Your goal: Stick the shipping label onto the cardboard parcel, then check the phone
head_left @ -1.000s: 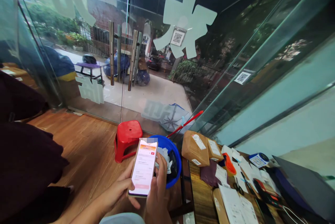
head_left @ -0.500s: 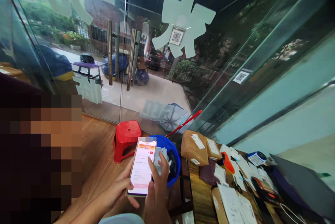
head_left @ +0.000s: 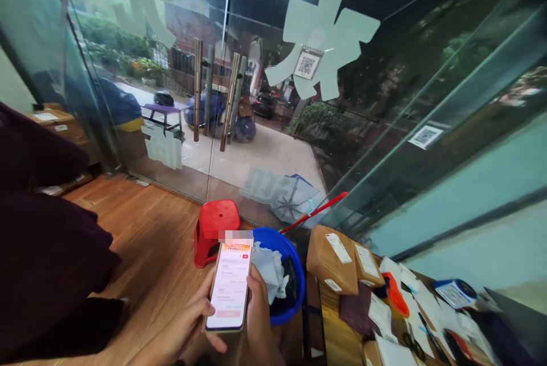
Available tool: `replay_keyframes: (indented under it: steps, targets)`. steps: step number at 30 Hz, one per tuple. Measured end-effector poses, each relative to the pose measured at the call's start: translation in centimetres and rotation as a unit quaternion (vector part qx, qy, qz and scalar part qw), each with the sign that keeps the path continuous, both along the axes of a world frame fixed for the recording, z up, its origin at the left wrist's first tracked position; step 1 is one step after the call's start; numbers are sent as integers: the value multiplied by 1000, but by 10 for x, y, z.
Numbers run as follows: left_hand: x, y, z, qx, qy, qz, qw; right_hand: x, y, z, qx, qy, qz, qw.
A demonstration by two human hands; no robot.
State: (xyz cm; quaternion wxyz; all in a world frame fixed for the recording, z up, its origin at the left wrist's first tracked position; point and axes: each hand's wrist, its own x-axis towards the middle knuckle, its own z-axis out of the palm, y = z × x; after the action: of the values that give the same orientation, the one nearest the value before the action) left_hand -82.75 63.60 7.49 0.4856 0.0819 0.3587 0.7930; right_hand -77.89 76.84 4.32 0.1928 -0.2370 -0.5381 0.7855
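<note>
A smartphone [head_left: 229, 288] with a lit white and orange screen stands upright at the bottom centre. My left hand [head_left: 183, 332] wraps round its left side and lower edge, thumb curled under the bottom. My right hand [head_left: 258, 317] grips the phone's right edge, its fingers closed against the side. Right behind the phone sits a blue bin [head_left: 294, 263] stuffed with white paper and dark scraps.
A red plastic stool [head_left: 216, 220] stands on the wood floor before the glass doors [head_left: 213, 98]. A table at the right holds brown parcels [head_left: 333, 252], paper slips and an orange item [head_left: 395, 297]. A person in dark clothing [head_left: 43, 240] stands at the left.
My right index finger has come off the screen and the hand now clasps the phone's right edge. The view has shifted a little, so the table sits lower and further right.
</note>
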Motion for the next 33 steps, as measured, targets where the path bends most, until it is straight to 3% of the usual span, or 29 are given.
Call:
replay_keyframes:
  steps: [3,8,11,14,18,21,24,28,33]
  targets:
    - [1,-3,0,-35,1,64,997,-16,-7,-3,-64,-26,55,996]
    - [2,-19,0,-113,-11,257,960,-41,-28,-5,-55,-55,150,986]
    - [8,-46,-5,-93,-25,317,944,-51,-57,4,-53,-73,227,970]
    - [22,-88,-13,-35,-27,338,940,-51,-100,16,-69,-84,275,955]
    - [56,-161,-22,40,10,363,931,-32,-176,31,-113,-29,377,919]
    - [86,-229,-23,54,46,373,925,-9,-246,38,-116,-12,419,900]
    - [122,-308,-21,14,61,418,906,17,-326,40,-102,-26,454,885]
    - [176,-412,-19,-88,39,499,861,52,-442,40,-89,-15,537,839]
    - [244,-511,-16,-152,-20,588,794,98,-571,43,-4,-9,616,788]
